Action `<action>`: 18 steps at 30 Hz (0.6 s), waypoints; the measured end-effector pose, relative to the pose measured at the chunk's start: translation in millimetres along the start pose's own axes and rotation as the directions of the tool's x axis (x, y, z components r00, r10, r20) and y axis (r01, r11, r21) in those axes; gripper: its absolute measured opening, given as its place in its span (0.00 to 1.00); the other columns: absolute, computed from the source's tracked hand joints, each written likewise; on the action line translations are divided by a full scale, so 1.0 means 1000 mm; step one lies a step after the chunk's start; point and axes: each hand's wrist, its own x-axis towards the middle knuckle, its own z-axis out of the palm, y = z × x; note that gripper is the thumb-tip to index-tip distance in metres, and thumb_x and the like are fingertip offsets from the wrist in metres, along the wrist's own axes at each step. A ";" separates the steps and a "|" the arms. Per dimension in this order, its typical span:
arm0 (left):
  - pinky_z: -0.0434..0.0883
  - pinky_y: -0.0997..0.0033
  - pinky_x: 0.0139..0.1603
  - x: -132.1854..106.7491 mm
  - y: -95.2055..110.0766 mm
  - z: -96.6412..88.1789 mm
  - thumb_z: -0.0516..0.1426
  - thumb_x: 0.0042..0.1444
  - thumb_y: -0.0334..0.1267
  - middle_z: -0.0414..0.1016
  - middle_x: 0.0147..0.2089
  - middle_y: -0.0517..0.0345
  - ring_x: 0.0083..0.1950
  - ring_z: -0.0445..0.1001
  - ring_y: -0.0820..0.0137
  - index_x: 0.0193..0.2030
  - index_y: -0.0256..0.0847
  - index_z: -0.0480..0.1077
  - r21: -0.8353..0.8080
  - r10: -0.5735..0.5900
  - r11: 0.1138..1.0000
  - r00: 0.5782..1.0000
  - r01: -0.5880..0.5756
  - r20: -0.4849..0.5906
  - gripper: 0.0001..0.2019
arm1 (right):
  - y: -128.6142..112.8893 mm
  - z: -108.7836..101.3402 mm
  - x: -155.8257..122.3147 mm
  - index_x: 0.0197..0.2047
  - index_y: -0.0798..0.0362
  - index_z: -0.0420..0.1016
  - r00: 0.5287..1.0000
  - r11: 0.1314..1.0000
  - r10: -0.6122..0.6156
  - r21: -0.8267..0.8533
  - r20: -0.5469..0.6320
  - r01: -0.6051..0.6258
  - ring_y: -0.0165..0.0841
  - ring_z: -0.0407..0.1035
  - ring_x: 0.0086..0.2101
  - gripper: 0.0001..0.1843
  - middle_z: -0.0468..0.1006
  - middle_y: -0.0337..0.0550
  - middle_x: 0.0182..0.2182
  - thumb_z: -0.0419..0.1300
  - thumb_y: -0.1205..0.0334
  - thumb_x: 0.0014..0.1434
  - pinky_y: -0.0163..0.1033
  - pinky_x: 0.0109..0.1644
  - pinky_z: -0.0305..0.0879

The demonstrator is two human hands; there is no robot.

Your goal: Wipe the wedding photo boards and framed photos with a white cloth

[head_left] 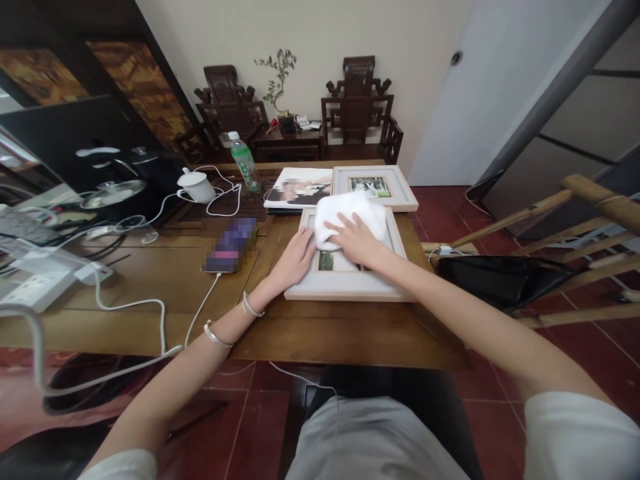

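Observation:
A light wooden picture frame (350, 293) with a wide pale mat lies flat near the table's right end. Over its upper part sits a bunched white cloth (327, 210), hiding much of the picture. My right hand (355, 237) presses down on this cloth, fingers apart and bent into it. At the frame's left side, my left hand (297, 253) grips the edge, fingertips close to the cloth. Just behind lies a second picture frame (407, 190) with a small photo, beside a white-bordered picture (320, 177) showing a partly blurred image.
Left on the wooden table (200, 307) are a charging phone (230, 247), a lidded white cup (195, 185), a green-labelled bottle (244, 163), a power strip (37, 290) and trailing white cables. A wooden chair (530, 207) stands at the right.

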 end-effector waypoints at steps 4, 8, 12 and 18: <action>0.51 0.50 0.71 -0.001 -0.002 0.000 0.46 0.65 0.44 0.58 0.68 0.38 0.72 0.50 0.56 0.66 0.29 0.56 0.052 0.034 0.998 0.999 -0.035 0.022 0.27 | 0.046 -0.001 -0.002 0.57 0.53 0.73 0.991 0.985 0.107 -0.129 -0.081 -0.117 0.56 0.44 0.66 0.25 0.54 0.47 0.68 0.53 0.76 0.59 0.69 0.65 0.39; 0.51 0.50 0.70 -0.001 0.000 -0.002 0.47 0.64 0.42 0.58 0.68 0.38 0.72 0.50 0.56 0.66 0.30 0.55 0.070 0.030 0.997 0.999 -0.032 0.028 0.26 | 0.067 0.001 -0.028 0.59 0.54 0.71 0.986 0.977 0.154 -0.140 -0.058 -0.161 0.58 0.52 0.63 0.31 0.52 0.48 0.69 0.48 0.82 0.56 0.69 0.60 0.51; 0.52 0.50 0.70 -0.001 0.002 -0.002 0.47 0.63 0.41 0.59 0.68 0.37 0.72 0.51 0.54 0.65 0.28 0.56 0.084 0.036 0.996 0.999 -0.038 0.024 0.26 | 0.037 0.000 -0.068 0.59 0.53 0.72 0.994 0.998 0.032 -0.056 0.100 -0.026 0.57 0.53 0.62 0.33 0.56 0.47 0.67 0.50 0.82 0.52 0.65 0.59 0.55; 0.53 0.50 0.70 0.000 0.002 -0.002 0.47 0.64 0.41 0.60 0.67 0.37 0.72 0.52 0.55 0.65 0.29 0.57 0.105 0.058 0.993 0.998 -0.060 0.023 0.26 | -0.036 -0.032 -0.126 0.60 0.52 0.70 0.987 0.988 -0.054 0.154 0.154 0.030 0.57 0.54 0.62 0.35 0.58 0.46 0.67 0.51 0.81 0.50 0.64 0.60 0.55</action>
